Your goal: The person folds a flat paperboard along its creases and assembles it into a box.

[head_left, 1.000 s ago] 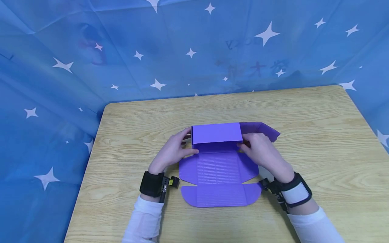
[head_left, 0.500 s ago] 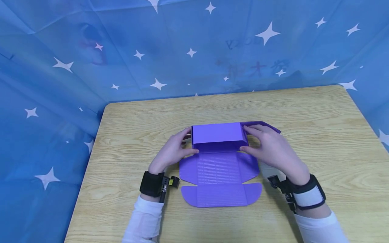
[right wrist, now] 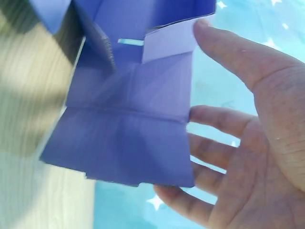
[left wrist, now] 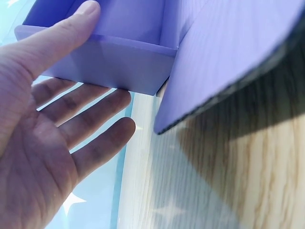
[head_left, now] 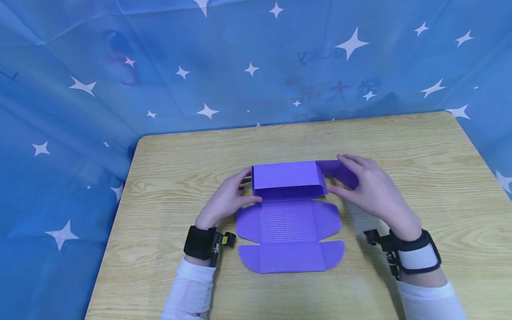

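A purple cardboard box (head_left: 286, 175), partly folded, stands with its lid panel (head_left: 287, 222) lying flat toward me. My left hand (head_left: 228, 198) grips the box's left end: its thumb lies over the rim and its fingers are outside the wall, as the left wrist view also shows. At the right end a long side flap (right wrist: 119, 143) sticks out, creased across its middle. My right hand (head_left: 370, 184) touches this flap with extended fingers along its outer edge. In the right wrist view its thumb is at the tip of a small folded tab (right wrist: 169, 43).
The box rests on a wood-grain table (head_left: 180, 164). Behind and to the left hangs a blue cloth (head_left: 256, 89) with white stars. Rounded flaps (head_left: 248, 258) spread from the lid panel's sides. A wrist camera (head_left: 229, 240) sits near the left flaps.
My right hand has drawn back to the right, from the box's end to the long side flap. That flap now bends toward me. The left hand has stayed still.
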`<control>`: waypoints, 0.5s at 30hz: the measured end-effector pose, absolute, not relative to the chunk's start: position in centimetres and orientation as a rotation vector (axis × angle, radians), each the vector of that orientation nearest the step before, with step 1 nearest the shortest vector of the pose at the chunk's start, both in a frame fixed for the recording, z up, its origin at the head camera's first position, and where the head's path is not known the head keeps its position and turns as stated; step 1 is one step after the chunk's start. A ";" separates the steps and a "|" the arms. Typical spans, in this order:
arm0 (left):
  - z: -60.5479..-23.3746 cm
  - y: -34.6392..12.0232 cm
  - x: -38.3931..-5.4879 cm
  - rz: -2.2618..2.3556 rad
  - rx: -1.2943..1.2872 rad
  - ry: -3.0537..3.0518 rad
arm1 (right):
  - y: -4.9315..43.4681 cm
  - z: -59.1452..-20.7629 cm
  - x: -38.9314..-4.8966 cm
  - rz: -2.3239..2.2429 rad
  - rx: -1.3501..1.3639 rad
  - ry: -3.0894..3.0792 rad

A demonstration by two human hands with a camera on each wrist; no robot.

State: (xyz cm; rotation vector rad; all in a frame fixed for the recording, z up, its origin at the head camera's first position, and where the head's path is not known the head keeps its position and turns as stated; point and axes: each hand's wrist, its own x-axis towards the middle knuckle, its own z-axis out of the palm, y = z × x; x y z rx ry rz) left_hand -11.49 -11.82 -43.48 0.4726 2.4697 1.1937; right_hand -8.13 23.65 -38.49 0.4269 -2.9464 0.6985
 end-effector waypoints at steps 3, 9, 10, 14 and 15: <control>-43.6 -11.9 -11.5 1.191 0.469 2.473 | 24.1 -38.8 -8.2 0.726 0.398 -3.025; -43.6 -11.9 -11.5 1.191 0.459 2.479 | 24.4 -39.0 -8.6 0.848 0.365 -3.091; -43.6 -11.9 -11.5 1.189 0.461 2.480 | 24.5 -39.0 -8.6 0.868 0.358 -3.095; -43.6 -11.8 -11.5 1.188 0.458 2.482 | 25.0 -39.3 -8.7 0.957 0.348 -3.094; -43.6 -11.8 -11.5 1.190 0.456 2.482 | 25.3 -39.5 -8.7 0.986 0.349 -3.097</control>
